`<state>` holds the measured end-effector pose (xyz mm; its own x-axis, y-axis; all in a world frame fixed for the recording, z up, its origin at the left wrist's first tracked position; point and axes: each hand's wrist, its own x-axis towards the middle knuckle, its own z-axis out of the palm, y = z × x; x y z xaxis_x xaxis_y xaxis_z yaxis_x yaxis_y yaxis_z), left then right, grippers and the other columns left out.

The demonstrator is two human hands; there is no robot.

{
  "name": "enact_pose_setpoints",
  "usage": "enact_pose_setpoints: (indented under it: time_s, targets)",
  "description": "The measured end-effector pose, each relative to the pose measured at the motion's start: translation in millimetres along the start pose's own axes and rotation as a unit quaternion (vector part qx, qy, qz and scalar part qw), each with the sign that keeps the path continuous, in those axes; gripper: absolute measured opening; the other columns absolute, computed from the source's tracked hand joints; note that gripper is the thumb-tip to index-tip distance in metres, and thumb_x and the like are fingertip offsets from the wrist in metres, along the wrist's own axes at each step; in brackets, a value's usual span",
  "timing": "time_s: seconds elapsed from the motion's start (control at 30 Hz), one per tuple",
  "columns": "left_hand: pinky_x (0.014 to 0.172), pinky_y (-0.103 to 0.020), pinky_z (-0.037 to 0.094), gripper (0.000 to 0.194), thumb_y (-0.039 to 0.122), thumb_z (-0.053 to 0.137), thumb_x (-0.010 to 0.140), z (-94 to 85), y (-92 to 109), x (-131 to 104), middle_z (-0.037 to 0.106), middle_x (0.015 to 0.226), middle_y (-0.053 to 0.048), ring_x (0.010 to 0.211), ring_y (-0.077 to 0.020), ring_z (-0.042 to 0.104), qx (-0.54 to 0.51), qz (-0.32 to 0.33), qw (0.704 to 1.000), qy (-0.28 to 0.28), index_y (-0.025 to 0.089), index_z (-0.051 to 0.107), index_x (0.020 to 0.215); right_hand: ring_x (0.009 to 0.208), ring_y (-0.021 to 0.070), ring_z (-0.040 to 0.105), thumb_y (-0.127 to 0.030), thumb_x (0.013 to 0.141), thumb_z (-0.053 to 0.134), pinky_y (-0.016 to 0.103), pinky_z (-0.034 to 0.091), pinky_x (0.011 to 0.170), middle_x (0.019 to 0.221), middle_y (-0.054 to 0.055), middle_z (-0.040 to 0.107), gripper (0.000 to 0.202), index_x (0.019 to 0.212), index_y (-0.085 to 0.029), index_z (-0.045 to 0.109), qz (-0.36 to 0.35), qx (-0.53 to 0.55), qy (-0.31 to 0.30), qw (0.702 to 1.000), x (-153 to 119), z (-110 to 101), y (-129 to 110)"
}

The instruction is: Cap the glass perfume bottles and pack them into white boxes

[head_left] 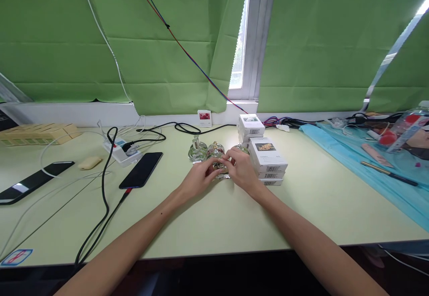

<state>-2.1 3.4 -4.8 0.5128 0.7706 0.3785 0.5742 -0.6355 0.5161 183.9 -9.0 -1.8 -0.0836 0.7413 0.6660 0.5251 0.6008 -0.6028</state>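
Several round, clear glass perfume bottles stand close together in the middle of the table. One bottle (197, 151) with a tall neck is at the left, and another bottle (215, 148) with a gold-coloured top is beside it. My left hand (198, 178) and my right hand (241, 167) meet at the front bottle (223, 177), their fingertips closed about its upper part. The fingers cover most of that bottle, leaving its base in sight. Behind my right hand a further bottle (242, 148) is partly hidden. White boxes (268, 155) are stacked right beside my right hand.
A second stack of white boxes (250, 125) rises behind. Left lie a black phone (140, 170) on a cable, a power strip (122, 152) and another phone (36, 182). Blue plastic sheeting (362, 171) with a pen (389, 173) covers the right side.
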Motion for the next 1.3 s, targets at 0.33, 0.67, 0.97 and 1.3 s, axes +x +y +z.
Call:
enact_pose_setpoints:
  time_s: [0.33,0.67,0.97,1.3]
  targets:
    - [0.057,-0.026,0.034,0.033,0.045,0.053,0.099,0.1,0.0,0.2,0.055,0.062,0.005,0.056,-0.0131,0.048,-0.001,0.001,1.000,0.004,0.020,0.066,0.118,0.066,0.0151,0.052,-0.018,0.089,0.067,0.028,0.039,0.062,0.076,0.000,0.060,0.022,0.069,-0.022,0.058,-0.002,-0.020,0.006,1.000,1.5,0.3,-0.3]
    - [0.058,-0.025,0.034,0.031,0.044,0.053,0.100,-0.7,0.6,0.9,0.053,0.061,0.006,0.056,-0.0126,0.046,-0.004,0.001,1.000,-0.002,0.021,0.066,0.116,0.064,0.0148,0.053,-0.020,0.090,0.068,0.028,0.040,0.062,0.079,0.000,0.060,0.021,0.073,-0.022,0.057,0.003,-0.021,0.010,1.000,-0.9,1.0,-0.6]
    - [0.058,-0.026,0.033,0.030,0.043,0.053,0.100,-1.3,2.3,0.7,0.053,0.062,0.006,0.057,-0.0129,0.047,-0.006,-0.007,1.000,-0.008,0.020,0.065,0.115,0.061,0.0131,0.052,-0.021,0.093,0.067,0.028,0.042,0.066,0.086,0.001,0.065,0.011,0.085,-0.021,0.060,0.005,-0.051,0.001,0.999,-2.7,-1.5,-6.1]
    - [0.059,-0.026,0.033,0.026,0.041,0.053,0.100,-1.8,4.1,0.8,0.052,0.062,0.006,0.057,-0.0127,0.047,-0.004,-0.013,1.000,-0.013,0.021,0.065,0.112,0.060,0.0127,0.055,-0.022,0.095,0.065,0.028,0.044,0.066,0.094,0.003,0.067,0.002,0.096,-0.020,0.065,0.010,-0.065,-0.013,0.998,-4.1,-1.5,-7.4]
